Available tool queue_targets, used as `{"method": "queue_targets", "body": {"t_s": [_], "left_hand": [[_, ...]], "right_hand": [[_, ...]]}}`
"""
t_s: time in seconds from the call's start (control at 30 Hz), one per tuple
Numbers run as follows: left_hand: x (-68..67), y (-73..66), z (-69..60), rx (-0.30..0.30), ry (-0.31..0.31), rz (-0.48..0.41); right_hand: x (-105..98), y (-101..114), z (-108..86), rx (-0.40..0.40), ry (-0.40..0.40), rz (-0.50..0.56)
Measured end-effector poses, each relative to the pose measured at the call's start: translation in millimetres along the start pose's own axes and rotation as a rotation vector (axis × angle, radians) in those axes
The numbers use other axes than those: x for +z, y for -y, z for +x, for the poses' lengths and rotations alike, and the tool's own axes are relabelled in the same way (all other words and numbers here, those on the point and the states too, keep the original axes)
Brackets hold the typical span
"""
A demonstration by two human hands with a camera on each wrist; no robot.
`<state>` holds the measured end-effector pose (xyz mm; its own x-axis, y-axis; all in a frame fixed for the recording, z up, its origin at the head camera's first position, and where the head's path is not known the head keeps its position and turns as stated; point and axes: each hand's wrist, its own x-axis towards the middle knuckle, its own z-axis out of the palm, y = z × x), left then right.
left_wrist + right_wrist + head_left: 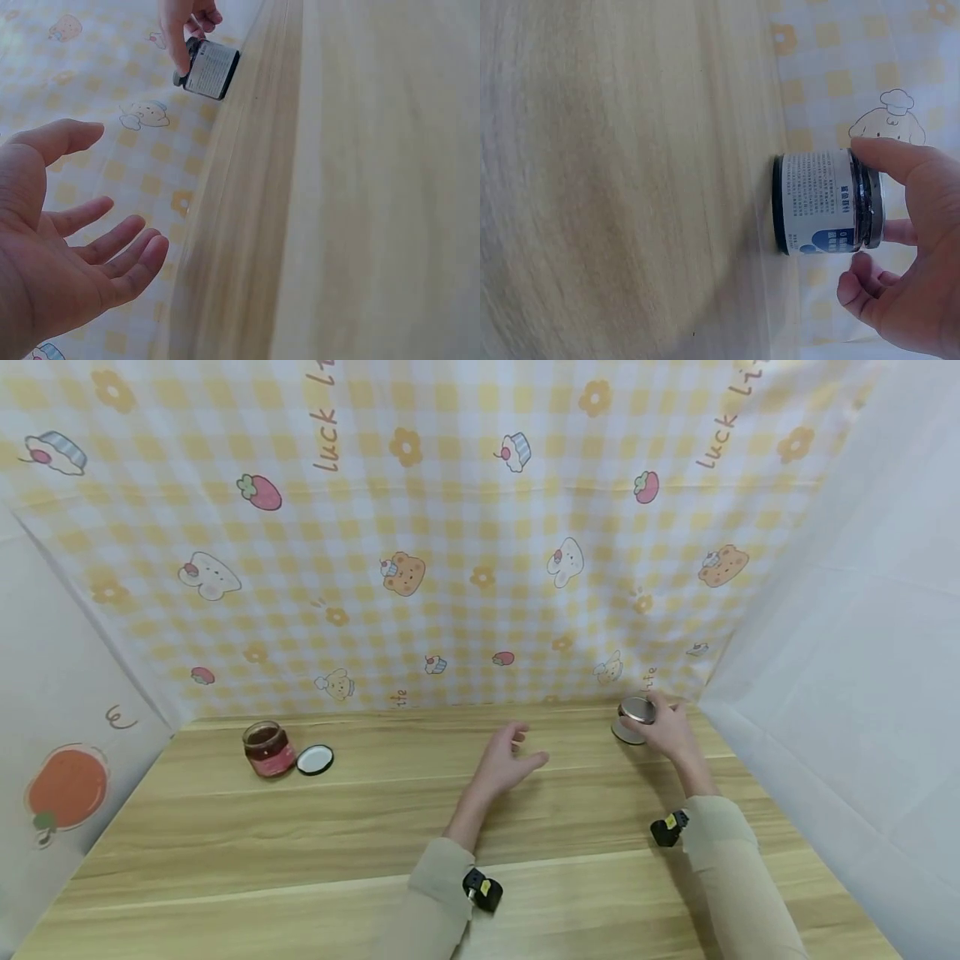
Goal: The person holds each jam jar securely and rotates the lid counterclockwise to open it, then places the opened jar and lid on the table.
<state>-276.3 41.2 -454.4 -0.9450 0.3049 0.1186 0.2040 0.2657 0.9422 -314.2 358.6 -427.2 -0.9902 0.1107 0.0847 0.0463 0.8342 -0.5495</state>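
Risk of tipping for the lidded jar (pixel 815 202), upright at the back right of the surface (pixel 337 827), if tugged sideways while pinched only near its lid (pixel 873 214) by the right grip (pixel 667 732). Perhaps slipping too, from so high a hold, with the left grip (pixel 502 766) empty, loosely spread and well apart.

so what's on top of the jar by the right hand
A silvery lid tops the jar, with the right hand gripping it. The hand covers part of it; what lies directly beneath the lid is hidden.
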Motion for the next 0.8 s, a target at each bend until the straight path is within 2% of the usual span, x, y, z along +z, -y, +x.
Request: {"method": "queue_targets", "body": {"t_s": [0.27,0.6,0.8], "left_hand": [[8.4,-2.2,1.9,-0.014,0.023,-0.032],[21.8,-2.0,7.5,0.002,0.055,0.001],[30.6,-2.9,10.4,-0.001,0.068,0.000]], "right_hand": [[2,-3,3.4,0.013,-0.002,-0.002],[-1,-5,4.1,-0.021,0.002,0.012],[-1,-4,0.7,0.008,-0.010,0.023]]}}
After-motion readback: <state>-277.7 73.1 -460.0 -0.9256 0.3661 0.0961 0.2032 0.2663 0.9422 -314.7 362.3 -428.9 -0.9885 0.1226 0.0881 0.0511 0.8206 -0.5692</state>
